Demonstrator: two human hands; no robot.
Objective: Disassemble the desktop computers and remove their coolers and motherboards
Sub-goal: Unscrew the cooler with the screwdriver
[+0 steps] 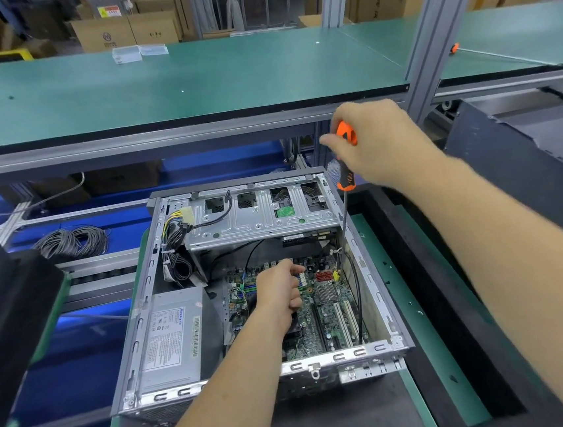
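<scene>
An open desktop case point(152, 315) lies on its side in front of me, with a green motherboard point(331, 315) on its floor. My right hand point(380, 142) grips an orange and black screwdriver point(345, 162) upright, its shaft reaching down along the case's right wall to the board's far right corner. Inside the case, my left hand point(281, 292) has its fingers curled over the middle of the motherboard; what they hold is hidden. A grey power supply point(172, 341) fills the case's left side. The metal drive cage point(259, 212) spans the far end.
A bundle of power cables point(173, 247) hangs at the cage's left. Coiled grey cable point(73, 242) lies left of the case. A green shelf point(191, 80) runs above, carried by an aluminium post point(426, 58). Dark case panels point(522, 162) sit at right, a black object point(2, 292) at left.
</scene>
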